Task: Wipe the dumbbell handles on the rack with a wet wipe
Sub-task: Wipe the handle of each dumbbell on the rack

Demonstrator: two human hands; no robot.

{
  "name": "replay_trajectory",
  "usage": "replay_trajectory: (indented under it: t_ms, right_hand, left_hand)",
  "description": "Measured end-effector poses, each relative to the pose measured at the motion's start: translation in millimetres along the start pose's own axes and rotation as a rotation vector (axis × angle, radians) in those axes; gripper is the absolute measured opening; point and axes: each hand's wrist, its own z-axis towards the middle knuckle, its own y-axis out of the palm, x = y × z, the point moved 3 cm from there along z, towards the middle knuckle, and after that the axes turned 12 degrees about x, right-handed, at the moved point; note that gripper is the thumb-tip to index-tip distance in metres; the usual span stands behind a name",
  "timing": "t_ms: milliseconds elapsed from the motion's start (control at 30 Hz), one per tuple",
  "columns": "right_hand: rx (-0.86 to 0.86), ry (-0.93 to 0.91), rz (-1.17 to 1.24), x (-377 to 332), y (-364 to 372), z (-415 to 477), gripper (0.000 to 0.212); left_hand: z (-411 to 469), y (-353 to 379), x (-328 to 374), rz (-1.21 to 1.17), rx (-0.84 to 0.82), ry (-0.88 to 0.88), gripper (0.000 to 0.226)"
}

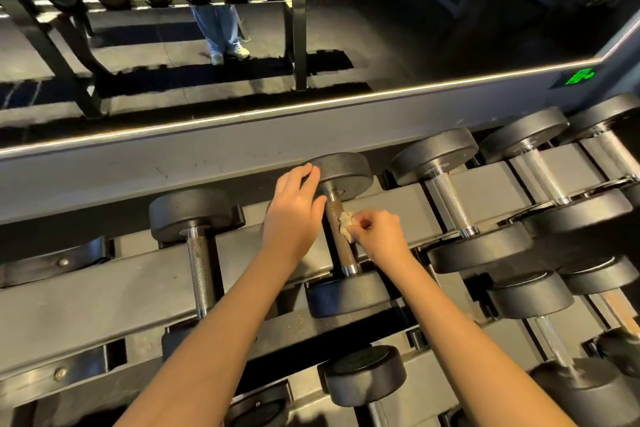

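- The grey rack [104,288] holds a row of black dumbbells on its top tier.
- The middle dumbbell [349,295] lies in its cradle, its knurled handle [341,246] pointing away from the person.
- The left hand [294,208] rests on that dumbbell's far head, fingers nearly straight, thumb beside the handle.
- The right hand [381,236] pinches the wet wipe in curled fingertips.
- The crumpled wet wipe [346,224] touches the handle's far half, on its right side.
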Motion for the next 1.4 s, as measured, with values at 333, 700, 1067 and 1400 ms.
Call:
replay_trajectory:
  t_ms: [333,700,1067,1400]
  right_hand:
    - [0.134,0.065,0.13,-18.3,16.4,24.3,0.015]
    - [0.155,0.041,0.109,-23.7,12.3,24.9,0.008]
    - [-0.007,0.098,-0.038,14.0,-4.2,-4.5,0.007]
    - [0.542,0.172,0.286,60.7,-72.6,-27.3,0.012]
  left_hand:
    - [2.3,-1.5,-0.1,0.043,-0.05,0.035,0.05]
    - [-1.3,-2.7,0.4,0.008,-0.045,0.008,0.044]
    - [-4.2,-3.2,8.5,0.146,-0.191,-0.07,0.055]
    - [-59.3,43.5,92.7,0.026,-0.261,0.125,0.04]
